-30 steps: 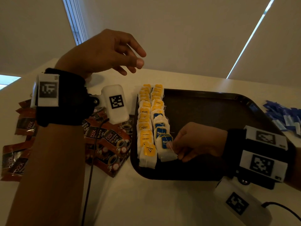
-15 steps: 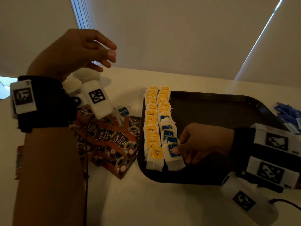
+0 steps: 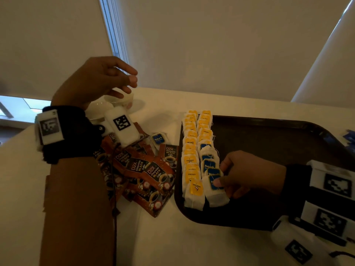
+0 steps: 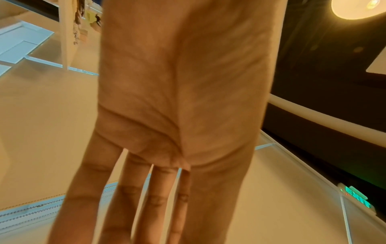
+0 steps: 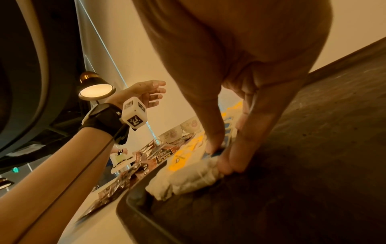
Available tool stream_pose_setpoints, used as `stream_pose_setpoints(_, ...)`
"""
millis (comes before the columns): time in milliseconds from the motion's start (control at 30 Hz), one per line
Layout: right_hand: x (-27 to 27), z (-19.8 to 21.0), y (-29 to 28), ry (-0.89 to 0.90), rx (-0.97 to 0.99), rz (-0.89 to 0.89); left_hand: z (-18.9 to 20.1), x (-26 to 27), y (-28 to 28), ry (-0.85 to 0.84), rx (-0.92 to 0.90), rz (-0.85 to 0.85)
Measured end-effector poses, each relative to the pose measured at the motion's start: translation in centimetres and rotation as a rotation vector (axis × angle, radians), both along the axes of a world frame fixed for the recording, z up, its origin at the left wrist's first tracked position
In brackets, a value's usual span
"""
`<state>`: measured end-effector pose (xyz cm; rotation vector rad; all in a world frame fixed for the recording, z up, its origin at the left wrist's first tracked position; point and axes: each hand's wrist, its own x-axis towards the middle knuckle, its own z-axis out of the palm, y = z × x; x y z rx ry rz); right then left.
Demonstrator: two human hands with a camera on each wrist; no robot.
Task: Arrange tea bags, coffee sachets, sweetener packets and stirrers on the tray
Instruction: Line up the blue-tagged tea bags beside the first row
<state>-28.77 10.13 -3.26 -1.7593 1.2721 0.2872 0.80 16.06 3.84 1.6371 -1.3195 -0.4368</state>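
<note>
The left hand (image 3: 96, 81) hangs in the air above the teacups (image 3: 117, 101), fingers loosely spread and holding nothing. Below and just right of it a loose pile of D2X black coffee sachets (image 3: 146, 169) lies on the table, with 1 stray blue-tagged tea bag (image 3: 158, 139) beside them, nearer this hand than the other. Right again, 2 columns of tea bags (image 3: 198, 150) run along the left edge of the dark tray (image 3: 278, 135), long axis pointing away from the person. The right hand (image 3: 247, 173) pinches the nearest blue-tagged tea bag (image 3: 215, 191), apparently seating it at the near end of the right-hand column.
</note>
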Motion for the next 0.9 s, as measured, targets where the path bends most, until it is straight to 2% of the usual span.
stream_pose_setpoints(133,-1.0,1.8,0.2,0.009,-0.021,0.005,-0.1,-0.2,-1.1,-0.047,0.155,-0.002)
stream_pose_setpoints(300,-2.7,3.2,-0.9,-0.025,-0.132,-0.003,-1.5,-2.1,-5.8,-0.366,0.764,-0.173)
stream_pose_setpoints(400,-3.5,3.1,-1.2,-0.054,-0.151,-0.010,-3.8,-3.1,-8.1,-0.591,0.979,-0.210)
stream_pose_setpoints(733,-7.5,3.0,-2.1,-0.157,-0.151,-0.064,-6.4,-3.8,-10.5,-0.766,1.115,-0.282)
stream_pose_setpoints(900,-8.8,3.1,-2.7,-0.233,-0.165,-0.107,-5.8,-2.9,-10.4,-0.702,1.062,-0.309)
